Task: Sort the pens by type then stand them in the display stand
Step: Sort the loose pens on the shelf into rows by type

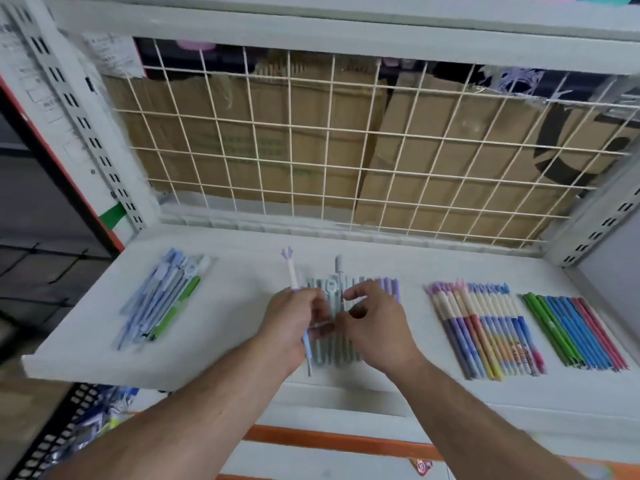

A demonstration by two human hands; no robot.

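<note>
Four groups of pens lie on the white shelf (239,299). A loose pile of pale blue and green pens (162,299) is at the left. A row of grey-green and lilac pens (346,341) lies in the middle, under my hands. Patterned pens with cream tops (485,330) and a row of green, blue and red slim pens (575,330) lie at the right. My left hand (291,323) grips a pen with a purple topper (292,275), its top pointing away from me. My right hand (374,323) hovers over the middle row with curled fingers; what it pinches is unclear.
A cream wire grid (346,140) backs the shelf, with cardboard boxes behind it. Slotted metal uprights (79,123) stand at both sides. Below the shelf's front edge runs an orange strip (329,441), and packaged goods lie at the lower left (93,417).
</note>
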